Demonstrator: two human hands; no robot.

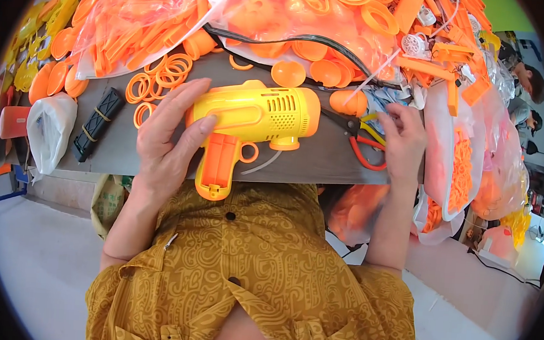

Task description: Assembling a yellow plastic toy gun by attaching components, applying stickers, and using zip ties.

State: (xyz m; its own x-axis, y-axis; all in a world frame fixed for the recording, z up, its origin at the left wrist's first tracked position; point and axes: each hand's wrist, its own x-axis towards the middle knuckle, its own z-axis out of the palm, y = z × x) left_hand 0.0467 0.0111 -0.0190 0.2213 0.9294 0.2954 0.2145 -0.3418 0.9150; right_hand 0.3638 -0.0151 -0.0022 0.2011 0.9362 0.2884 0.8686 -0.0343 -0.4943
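Note:
A yellow and orange toy gun (238, 109) lies on its side at the table's front edge. Its orange grip points toward me, with an open hollow in it. My left hand (168, 132) holds the rear of its body, thumb on the near side. A thin pale tube (263, 163) shows below the gun. To the right, pliers (352, 126) with black jaws and red and yellow handles lie on the table. My right hand (401, 137) is at the yellow handle end, fingers loosely curled and apart; whether it touches the handle I cannot tell.
Orange rings (169, 70) and cups (287, 74) lie beyond the gun. Bags of orange parts (150, 19) heap up at the back. A black ribbed strip (98, 124) and a white bag (51, 128) sit at left. At right stands a bin (440, 161) with small orange pieces.

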